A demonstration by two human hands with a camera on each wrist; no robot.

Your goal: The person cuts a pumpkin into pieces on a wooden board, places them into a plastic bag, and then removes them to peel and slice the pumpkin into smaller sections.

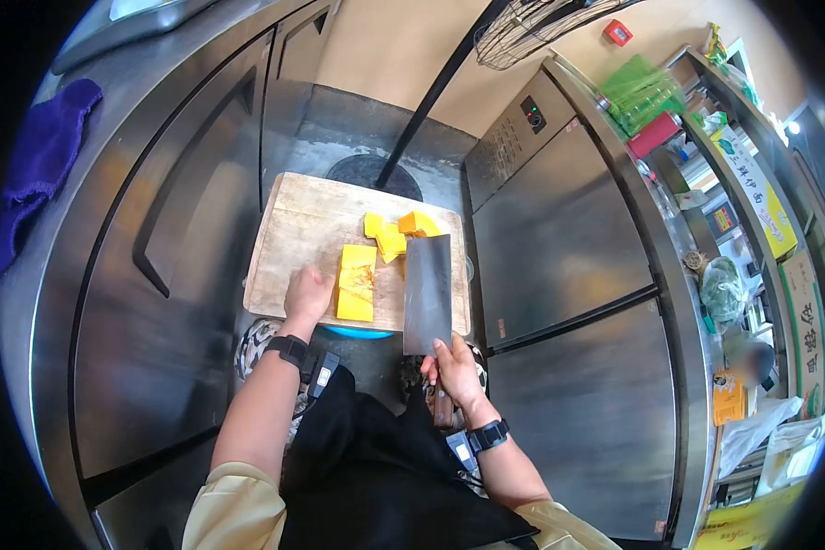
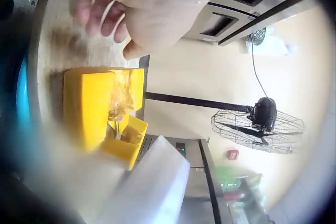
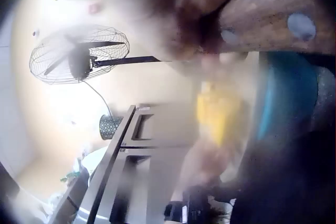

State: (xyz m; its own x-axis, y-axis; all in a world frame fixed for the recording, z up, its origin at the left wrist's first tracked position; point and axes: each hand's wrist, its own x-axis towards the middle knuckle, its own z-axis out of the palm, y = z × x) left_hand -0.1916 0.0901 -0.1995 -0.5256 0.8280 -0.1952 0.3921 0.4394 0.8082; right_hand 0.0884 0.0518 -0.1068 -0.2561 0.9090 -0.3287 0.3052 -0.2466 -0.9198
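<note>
A thick block of pumpkin (image 1: 356, 286), yellow with stringy flesh on top, lies near the front edge of a wooden cutting board (image 1: 295, 225). Several smaller pumpkin pieces (image 1: 390, 240) are behind it. My left hand (image 1: 308, 295) is just left of the block, and in the left wrist view its fingers (image 2: 107, 19) bend loosely around nothing. With my right hand (image 1: 458, 368) I grip a cleaver (image 1: 427, 293) by its wooden handle (image 3: 262, 16). Its broad blade points away from me over the board's right side, overlapping part of the smaller pieces.
Below the board's front edge shows a blue rim (image 1: 357, 333). Steel cabinets (image 1: 179, 247) flank the left, and a steel refrigerator (image 1: 559, 238) stands right. A fan (image 2: 257, 124) on a black pole rises behind the board. A purple cloth (image 1: 46, 165) lies on the left counter.
</note>
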